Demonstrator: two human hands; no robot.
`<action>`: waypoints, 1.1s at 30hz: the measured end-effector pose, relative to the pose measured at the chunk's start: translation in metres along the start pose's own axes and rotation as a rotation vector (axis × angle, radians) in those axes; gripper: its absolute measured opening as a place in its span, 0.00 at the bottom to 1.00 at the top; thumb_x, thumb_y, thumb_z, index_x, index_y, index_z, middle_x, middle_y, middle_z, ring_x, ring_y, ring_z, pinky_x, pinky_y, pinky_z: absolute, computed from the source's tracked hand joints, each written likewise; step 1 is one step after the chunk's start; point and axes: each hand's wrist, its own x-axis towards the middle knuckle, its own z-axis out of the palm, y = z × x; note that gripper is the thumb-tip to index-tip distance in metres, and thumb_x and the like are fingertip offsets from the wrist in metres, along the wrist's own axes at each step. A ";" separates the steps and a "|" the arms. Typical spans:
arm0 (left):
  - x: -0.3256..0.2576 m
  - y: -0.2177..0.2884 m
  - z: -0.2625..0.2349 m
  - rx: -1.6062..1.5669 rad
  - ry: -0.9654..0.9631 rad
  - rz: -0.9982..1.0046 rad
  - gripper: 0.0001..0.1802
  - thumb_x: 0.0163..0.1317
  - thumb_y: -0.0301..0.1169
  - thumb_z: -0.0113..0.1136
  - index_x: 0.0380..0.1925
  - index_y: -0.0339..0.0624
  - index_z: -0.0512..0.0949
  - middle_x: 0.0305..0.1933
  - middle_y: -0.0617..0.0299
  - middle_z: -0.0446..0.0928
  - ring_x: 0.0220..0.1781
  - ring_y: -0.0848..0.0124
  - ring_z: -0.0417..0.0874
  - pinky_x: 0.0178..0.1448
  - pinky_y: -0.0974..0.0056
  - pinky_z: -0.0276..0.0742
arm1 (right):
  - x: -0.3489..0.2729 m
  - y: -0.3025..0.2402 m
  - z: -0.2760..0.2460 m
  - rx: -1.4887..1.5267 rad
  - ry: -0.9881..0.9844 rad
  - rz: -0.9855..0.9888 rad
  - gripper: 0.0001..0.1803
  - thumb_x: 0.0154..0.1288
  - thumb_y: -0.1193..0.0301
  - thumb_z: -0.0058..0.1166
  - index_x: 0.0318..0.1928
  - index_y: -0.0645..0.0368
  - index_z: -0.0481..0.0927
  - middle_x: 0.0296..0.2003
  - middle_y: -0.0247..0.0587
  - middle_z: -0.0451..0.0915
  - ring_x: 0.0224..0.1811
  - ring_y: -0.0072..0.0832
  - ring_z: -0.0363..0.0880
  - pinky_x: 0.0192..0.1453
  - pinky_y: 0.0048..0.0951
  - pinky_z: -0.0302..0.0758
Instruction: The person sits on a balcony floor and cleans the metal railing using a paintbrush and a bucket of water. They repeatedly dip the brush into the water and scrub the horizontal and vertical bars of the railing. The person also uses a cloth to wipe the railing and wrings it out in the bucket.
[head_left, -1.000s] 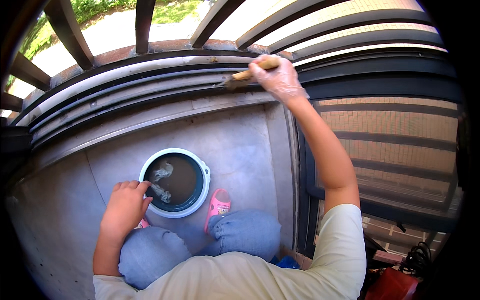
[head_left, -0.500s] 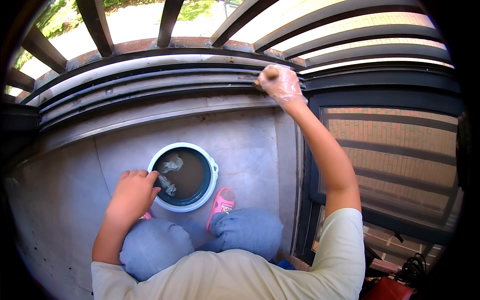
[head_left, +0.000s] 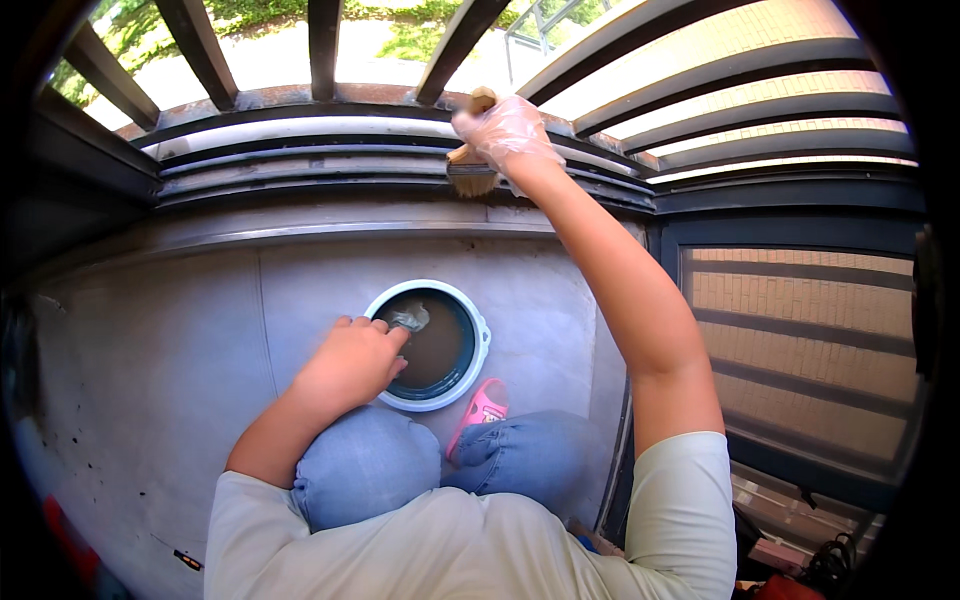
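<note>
My right hand [head_left: 517, 135], in a clear plastic glove, grips a flat paintbrush [head_left: 472, 182]. Its wooden handle sticks up out of the fist, and its pale bristles point down at the dark window track [head_left: 345, 170]. Bare and with loosely bent fingers apart, my left hand [head_left: 355, 362] hangs over the left side of a round basin [head_left: 484, 345]. The basin has a pale blue rim and stands on the floor between my feet and the sill, with murky brown water inside. A wet, light cloth [head_left: 412, 317] lies in that water; my left hand hides part of it.
Dark bars [head_left: 323, 50] rise beyond the track. At the right stands a dark-framed glass panel [head_left: 800, 310]. My pink slipper [head_left: 484, 408] is close to the basin's near side. A small dark tool [head_left: 187, 560] lies on the floor at lower left.
My right hand has moved left along the track, bringing the brush bristles into sight. The view has shifted left. My left hand still hovers by the basin, now covering more of the cloth.
</note>
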 end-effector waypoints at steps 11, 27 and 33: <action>-0.022 -0.009 0.002 0.039 0.017 -0.048 0.17 0.57 0.39 0.56 0.45 0.45 0.74 0.37 0.55 0.79 0.42 0.58 0.79 0.48 0.56 0.70 | 0.022 0.025 -0.035 1.033 0.445 0.019 0.11 0.59 0.74 0.54 0.40 0.70 0.74 0.34 0.50 0.79 0.26 0.30 0.82 0.28 0.20 0.80; -0.022 -0.012 0.008 -0.028 0.017 -0.003 0.14 0.59 0.39 0.55 0.39 0.43 0.74 0.35 0.54 0.78 0.42 0.58 0.78 0.47 0.54 0.69 | 0.048 0.046 0.013 0.212 0.386 -0.466 0.09 0.55 0.70 0.62 0.36 0.60 0.81 0.29 0.39 0.81 0.31 0.23 0.78 0.38 0.22 0.76; -0.022 -0.015 0.005 -0.081 -0.014 -0.055 0.17 0.58 0.38 0.56 0.46 0.44 0.74 0.37 0.54 0.78 0.44 0.57 0.78 0.50 0.56 0.68 | 0.006 0.051 -0.039 1.099 0.278 -0.188 0.14 0.58 0.72 0.60 0.40 0.68 0.75 0.34 0.44 0.78 0.33 0.31 0.81 0.38 0.23 0.83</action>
